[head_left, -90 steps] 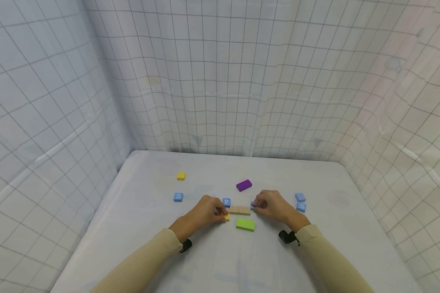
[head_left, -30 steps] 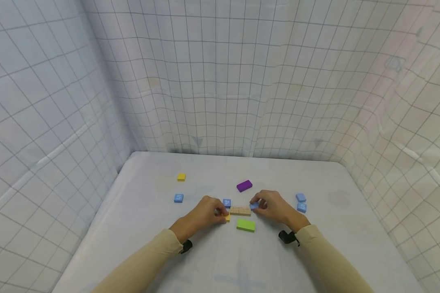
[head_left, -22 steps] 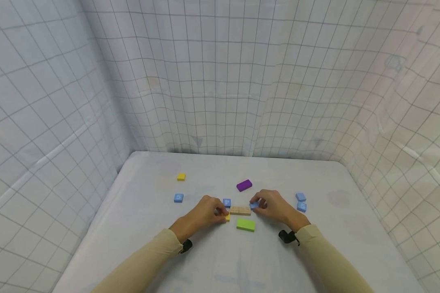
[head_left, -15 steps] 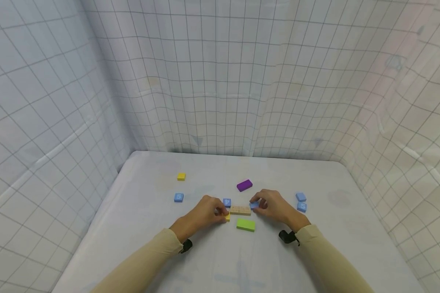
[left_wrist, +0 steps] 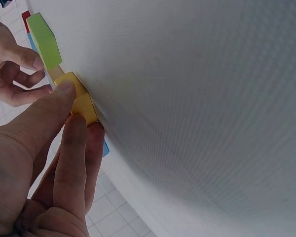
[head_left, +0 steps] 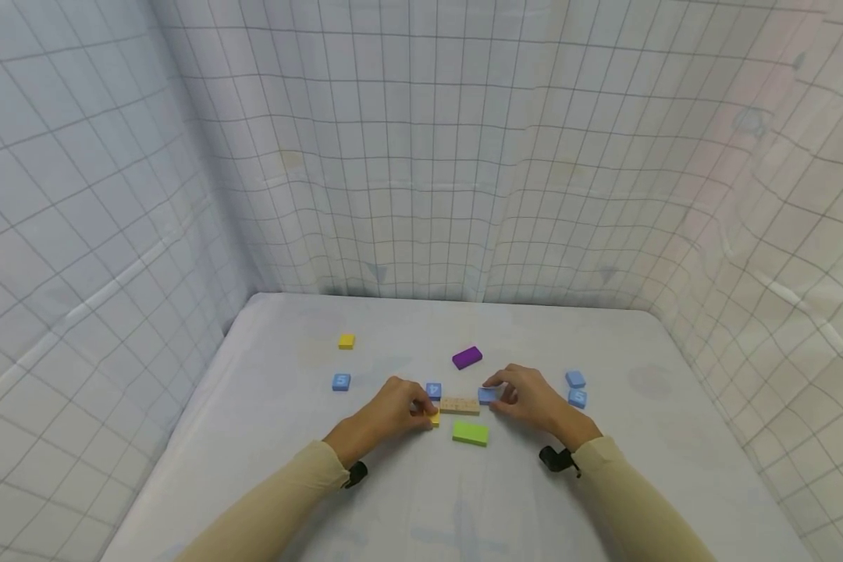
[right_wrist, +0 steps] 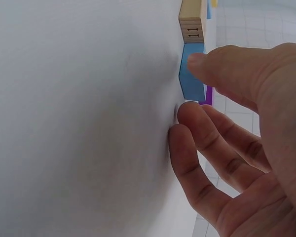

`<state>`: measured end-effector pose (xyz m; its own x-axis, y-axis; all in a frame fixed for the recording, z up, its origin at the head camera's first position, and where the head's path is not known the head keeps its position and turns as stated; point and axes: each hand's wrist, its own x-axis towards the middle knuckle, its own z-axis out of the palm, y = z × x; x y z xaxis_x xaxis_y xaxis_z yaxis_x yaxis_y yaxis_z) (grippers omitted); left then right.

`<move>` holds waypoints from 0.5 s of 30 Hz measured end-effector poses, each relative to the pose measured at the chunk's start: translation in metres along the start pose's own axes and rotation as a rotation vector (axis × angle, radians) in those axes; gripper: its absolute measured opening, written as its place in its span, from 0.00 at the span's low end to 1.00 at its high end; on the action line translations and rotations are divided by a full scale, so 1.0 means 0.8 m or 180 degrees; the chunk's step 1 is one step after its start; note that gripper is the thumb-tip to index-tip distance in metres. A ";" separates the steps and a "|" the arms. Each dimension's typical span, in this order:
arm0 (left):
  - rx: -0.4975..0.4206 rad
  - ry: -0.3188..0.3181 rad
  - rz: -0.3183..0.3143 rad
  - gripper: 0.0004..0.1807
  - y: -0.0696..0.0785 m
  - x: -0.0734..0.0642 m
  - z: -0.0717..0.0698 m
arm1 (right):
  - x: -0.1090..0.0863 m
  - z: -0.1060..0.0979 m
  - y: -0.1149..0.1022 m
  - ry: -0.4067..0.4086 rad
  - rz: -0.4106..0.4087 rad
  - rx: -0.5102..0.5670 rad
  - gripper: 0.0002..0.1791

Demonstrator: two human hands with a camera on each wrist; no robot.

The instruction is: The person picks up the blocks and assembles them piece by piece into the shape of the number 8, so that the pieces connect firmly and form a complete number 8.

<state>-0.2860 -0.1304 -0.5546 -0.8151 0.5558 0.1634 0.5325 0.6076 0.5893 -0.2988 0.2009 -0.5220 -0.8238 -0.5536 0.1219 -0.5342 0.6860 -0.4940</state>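
My left hand pinches a yellow block between thumb and fingers, at the left end of a wooden block. At the wooden block's other end lies a blue block, end to end with it. My right hand is at that blue block, its fingers parted; in the right wrist view the thumb overlaps the block, and whether it touches is unclear. A blue block marked 4 sits just behind the yellow one. A green block lies in front of the wooden block.
Behind the row lies a purple block. To the left are a yellow block and a blue block marked 5. Two blue blocks, one plain and one numbered, lie right. Gridded white curtains surround the white table.
The blue block by my right hand has slid left against the wooden block. The right fingers have since spread and drawn slightly back from it. My left hand stays on the yellow block.
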 end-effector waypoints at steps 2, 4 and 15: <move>-0.0002 0.0023 0.0008 0.08 0.010 -0.004 -0.004 | -0.005 -0.001 0.000 0.0032 0.0048 -0.0027 0.18; -0.0039 0.0006 -0.0029 0.08 0.025 -0.007 -0.013 | -0.011 -0.003 0.001 0.0059 0.0079 -0.0033 0.18; -0.0053 -0.0037 -0.0103 0.08 -0.004 0.000 0.003 | -0.042 -0.021 0.009 0.0246 0.0157 -0.0021 0.17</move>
<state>-0.2871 -0.1313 -0.5584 -0.8290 0.5428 0.1349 0.5021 0.6159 0.6072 -0.2777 0.2324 -0.5156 -0.8611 -0.4813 0.1638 -0.4938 0.7148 -0.4953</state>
